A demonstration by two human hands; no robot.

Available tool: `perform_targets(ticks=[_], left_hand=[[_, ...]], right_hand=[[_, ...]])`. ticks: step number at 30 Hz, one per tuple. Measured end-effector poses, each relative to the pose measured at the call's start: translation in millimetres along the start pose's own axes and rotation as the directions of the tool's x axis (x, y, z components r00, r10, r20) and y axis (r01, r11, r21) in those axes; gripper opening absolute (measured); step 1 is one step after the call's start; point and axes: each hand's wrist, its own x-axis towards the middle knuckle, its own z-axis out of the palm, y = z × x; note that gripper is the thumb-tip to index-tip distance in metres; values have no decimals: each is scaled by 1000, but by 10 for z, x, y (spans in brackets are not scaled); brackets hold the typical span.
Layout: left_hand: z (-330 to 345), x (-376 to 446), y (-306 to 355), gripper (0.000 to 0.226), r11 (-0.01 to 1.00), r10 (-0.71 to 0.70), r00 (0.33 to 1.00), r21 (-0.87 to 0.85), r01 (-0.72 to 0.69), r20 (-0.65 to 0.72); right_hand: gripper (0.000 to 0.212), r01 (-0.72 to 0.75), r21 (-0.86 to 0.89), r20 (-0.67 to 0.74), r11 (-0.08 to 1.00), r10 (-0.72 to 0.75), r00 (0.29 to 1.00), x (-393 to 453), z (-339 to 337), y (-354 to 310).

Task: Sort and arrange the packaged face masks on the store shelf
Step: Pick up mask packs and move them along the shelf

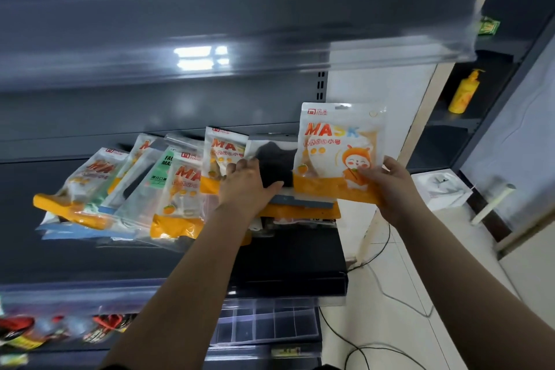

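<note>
My right hand (pixel 387 180) pinches an orange and white MASK packet (pixel 336 147) by its lower right corner and holds it upright at the right end of the shelf. My left hand (pixel 246 183) grips a clear packet with a black mask (pixel 274 159) standing just left of it. Several more mask packets lean in a loose row on the dark shelf (pixel 75 255): an orange one (pixel 222 156), another orange one (pixel 183 189), a green and white one (pixel 160 171), and an orange one (pixel 87 183) at the far left. Flat packets lie under them.
A dark upper shelf (pixel 210 24) overhangs the row. A lower shelf holds red snack packets (pixel 60 330) and clear dividers (pixel 267 324). At right, a yellow pump bottle (pixel 464 91) stands on a side shelf, a white box (pixel 441 189) and cables (pixel 390 294) lie on the tiled floor.
</note>
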Motion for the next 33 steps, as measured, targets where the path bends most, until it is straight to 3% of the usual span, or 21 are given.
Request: perform_targets(ticks=[9, 13, 16, 22, 26, 29, 33], left_hand=[[26, 27, 55, 80, 987, -142, 988, -90, 137, -53], [11, 22, 39, 88, 958, -167, 982, -252, 139, -92], [-8, -10, 6, 94, 882, -194, 974, -456, 121, -116], [-88, -241, -139, 68, 773, -256, 915, -634, -1, -312], [-142, -484, -322, 51, 569, -350, 858, -813, -124, -375], [-200, -726, -490, 50, 446, -431, 819, -879, -170, -378], [-248, -1061, -743, 48, 423, -526, 743, -885, -193, -413]], right_hand=[[43, -33, -7, 15, 999, 33, 999, 22, -129, 83], [46, -39, 27, 39, 999, 38, 999, 31, -168, 119], [44, -30, 49, 56, 998, 27, 998, 23, -165, 152], [39, 49, 61, 148, 997, -58, 987, -29, -95, 139], [51, 106, 58, 227, 993, -117, 967, -104, 39, 90], [53, 118, 59, 294, 991, -130, 947, -154, 199, 84], [52, 90, 64, 430, 994, -108, 896, -267, 477, 125]])
